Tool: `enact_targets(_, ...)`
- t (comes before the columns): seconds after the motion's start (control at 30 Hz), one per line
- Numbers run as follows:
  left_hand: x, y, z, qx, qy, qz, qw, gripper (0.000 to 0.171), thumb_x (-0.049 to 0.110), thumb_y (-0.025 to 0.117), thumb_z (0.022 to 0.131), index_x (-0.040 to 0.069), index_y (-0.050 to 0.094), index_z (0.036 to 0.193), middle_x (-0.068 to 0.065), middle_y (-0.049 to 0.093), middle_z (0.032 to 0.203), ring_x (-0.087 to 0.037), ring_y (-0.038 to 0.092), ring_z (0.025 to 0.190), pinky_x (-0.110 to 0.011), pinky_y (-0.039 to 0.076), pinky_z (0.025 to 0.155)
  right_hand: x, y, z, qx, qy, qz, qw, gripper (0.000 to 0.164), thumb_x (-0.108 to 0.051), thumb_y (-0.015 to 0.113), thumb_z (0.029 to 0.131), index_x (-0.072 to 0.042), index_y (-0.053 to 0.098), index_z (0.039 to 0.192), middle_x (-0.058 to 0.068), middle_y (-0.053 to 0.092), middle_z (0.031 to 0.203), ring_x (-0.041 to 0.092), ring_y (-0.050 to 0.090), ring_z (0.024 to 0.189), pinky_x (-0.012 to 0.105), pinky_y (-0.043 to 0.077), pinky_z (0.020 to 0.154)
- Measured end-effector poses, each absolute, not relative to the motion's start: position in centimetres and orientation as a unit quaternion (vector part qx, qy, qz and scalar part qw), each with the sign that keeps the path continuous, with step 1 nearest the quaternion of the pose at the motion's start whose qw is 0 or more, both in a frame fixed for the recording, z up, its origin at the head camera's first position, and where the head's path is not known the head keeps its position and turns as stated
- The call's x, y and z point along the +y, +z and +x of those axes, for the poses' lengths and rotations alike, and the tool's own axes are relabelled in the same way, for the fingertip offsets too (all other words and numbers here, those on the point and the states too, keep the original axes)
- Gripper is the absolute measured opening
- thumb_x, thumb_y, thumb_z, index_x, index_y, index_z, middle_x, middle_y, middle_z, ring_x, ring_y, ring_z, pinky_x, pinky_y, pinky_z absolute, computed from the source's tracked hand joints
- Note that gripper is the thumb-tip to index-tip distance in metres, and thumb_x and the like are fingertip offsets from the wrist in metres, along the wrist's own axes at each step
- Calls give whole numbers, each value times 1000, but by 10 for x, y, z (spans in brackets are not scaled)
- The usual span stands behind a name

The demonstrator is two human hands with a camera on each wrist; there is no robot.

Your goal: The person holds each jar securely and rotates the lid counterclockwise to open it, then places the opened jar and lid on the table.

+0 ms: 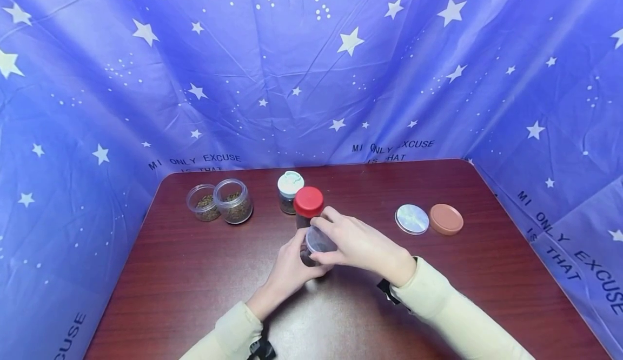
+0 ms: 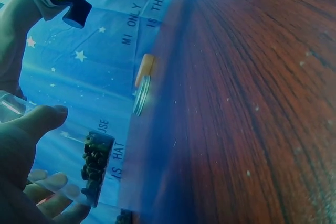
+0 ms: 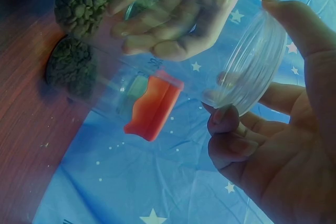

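Note:
My left hand (image 1: 288, 265) grips a clear jar (image 2: 97, 169) with dark, bean-like pieces in its bottom. Around the rim of the jar's clear lid (image 3: 254, 61), my right hand (image 1: 357, 244) curls its thumb and fingers. In the right wrist view the lid sits at the jar's mouth; whether it is screwed tight cannot be seen. Just behind the held jar stands a red-capped jar (image 1: 309, 202), its lower part hidden by the hands. A jar with a white flip-top cap (image 1: 290, 184) stands beyond that one.
At the left stand two lidless clear jars, a low one (image 1: 206, 214) and a taller one (image 1: 234, 211), both holding small brownish pieces. A silver lid (image 1: 412, 219) and an orange-brown lid (image 1: 446, 219) lie at the right. A starry blue cloth (image 1: 311, 117) hangs around the table (image 1: 160, 295).

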State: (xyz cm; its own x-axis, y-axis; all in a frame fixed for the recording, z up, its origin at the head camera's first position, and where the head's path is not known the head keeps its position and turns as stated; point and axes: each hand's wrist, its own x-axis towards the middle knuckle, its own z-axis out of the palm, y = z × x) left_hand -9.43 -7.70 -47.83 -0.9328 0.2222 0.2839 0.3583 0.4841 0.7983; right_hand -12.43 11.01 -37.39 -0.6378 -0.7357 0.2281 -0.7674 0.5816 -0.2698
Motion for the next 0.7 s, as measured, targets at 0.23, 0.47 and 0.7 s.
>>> enact_targets(0.23, -77, -478, -95, -860, -482, -157, 59, 73, 26, 96, 70, 19, 59, 132, 0, 74, 111, -14, 70, 103, -38, 57, 89, 111, -373, -125, -885, 174, 430, 39, 47, -37, 81, 87, -7, 65, 118, 2, 52, 99, 9, 52, 67, 22, 48, 62)
enact_targets(0.47, -79, -479, -96, -862, -473, -170, 66, 72, 25, 97, 68, 17, 59, 130, 1, 74, 108, -17, 71, 99, -39, 57, 86, 112, -372, -127, -876, 184, 446, 25, 46, -37, 81, 87, -11, 66, 122, 0, 55, 109, 10, 56, 77, 25, 51, 71)
enact_targets(0.7, -81, -479, -97, -865, -470, -168, 54, 73, 24, 96, 67, 16, 58, 128, 0, 74, 110, -21, 72, 100, -42, 57, 87, 115, -369, -131, -865, 162, 476, 9, 49, -35, 79, 88, -14, 64, 130, 0, 55, 117, 11, 55, 94, 28, 52, 84)
